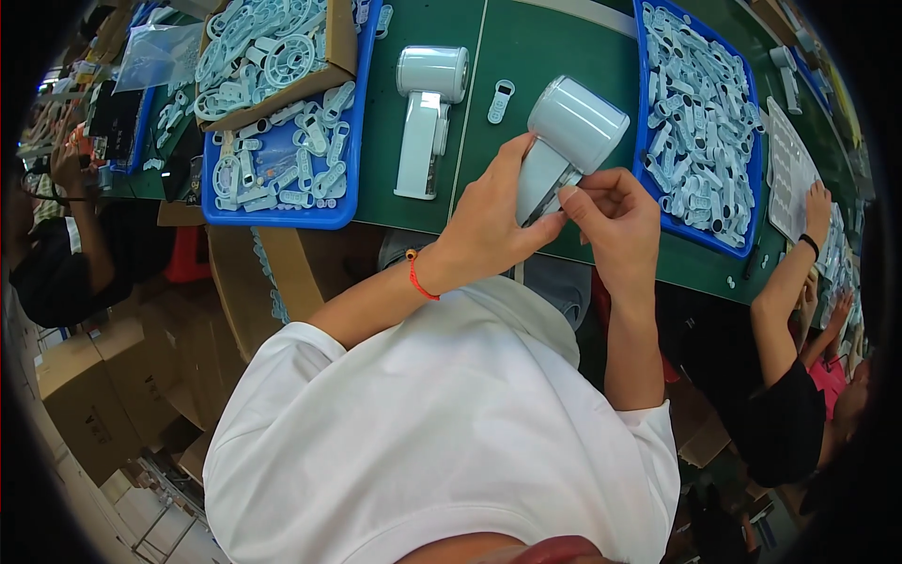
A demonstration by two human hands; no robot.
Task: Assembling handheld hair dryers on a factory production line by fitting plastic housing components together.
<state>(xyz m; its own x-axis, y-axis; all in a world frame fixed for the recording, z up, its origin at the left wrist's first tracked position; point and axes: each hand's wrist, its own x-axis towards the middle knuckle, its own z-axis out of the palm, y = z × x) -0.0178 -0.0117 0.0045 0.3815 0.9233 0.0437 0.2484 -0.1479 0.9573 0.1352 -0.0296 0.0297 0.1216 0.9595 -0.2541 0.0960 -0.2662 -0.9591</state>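
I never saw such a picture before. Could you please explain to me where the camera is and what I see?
There is no robot here, only a person at work. The camera sits on this person's head and looks down; its wide lens bends straight edges. The left hand grips the handle of a white device, and the right hand touches it just below its rounded top. On the green table are a second such device, a small loose part, and a left tray and a right tray, both blue and holding many pale parts. The arm at far right is another person's.
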